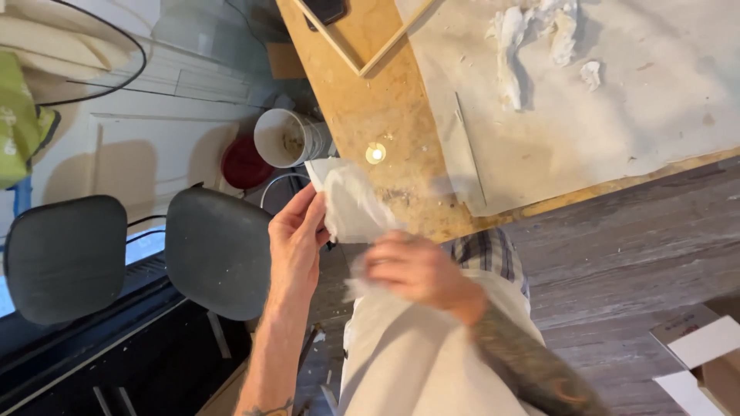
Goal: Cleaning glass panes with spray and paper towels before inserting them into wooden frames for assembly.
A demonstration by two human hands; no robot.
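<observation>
My left hand pinches the upper edge of a crumpled white tissue, holding it up in front of me. My right hand is blurred and closes on the lower part of the same tissue. Both hands hover just off the near edge of a wooden worktable, above my light trousers.
A pale sheet covers the table, with lumps of white clay-like scraps on it. White buckets and a red bowl stand on the floor. Two dark chairs are at left. A cardboard box is at lower right.
</observation>
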